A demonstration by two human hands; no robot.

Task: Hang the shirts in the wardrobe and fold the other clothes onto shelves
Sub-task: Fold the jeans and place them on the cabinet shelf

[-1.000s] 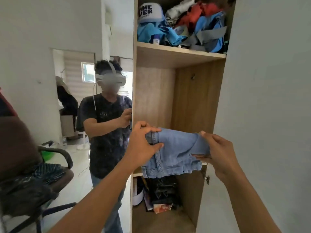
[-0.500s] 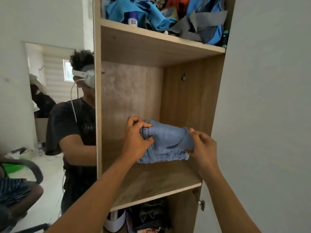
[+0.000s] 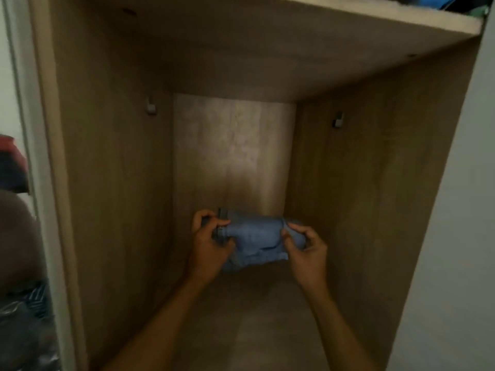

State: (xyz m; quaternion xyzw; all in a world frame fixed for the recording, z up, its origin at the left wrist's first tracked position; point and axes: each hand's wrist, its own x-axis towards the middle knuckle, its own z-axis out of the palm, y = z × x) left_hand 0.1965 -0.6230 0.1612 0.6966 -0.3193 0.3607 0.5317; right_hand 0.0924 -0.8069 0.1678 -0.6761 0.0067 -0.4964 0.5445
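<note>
Carried in from outside, now near the back edge of the shelf [image 3: 262, 330]: folded jeans [image 3: 254, 236], ends pinched by left hand [image 3: 207, 253] and right hand [image 3: 308, 250]. Set-down likely next.

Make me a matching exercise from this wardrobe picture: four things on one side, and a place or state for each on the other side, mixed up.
Things:
1 jeans
2 left hand
3 right hand
4 back panel

Descriptions:
A pale wood, at the far end of the compartment
B folded, blue, held between both hands
C grips the right end of the jeans
D grips the left end of the jeans

Pairs: 1-B, 2-D, 3-C, 4-A
</note>
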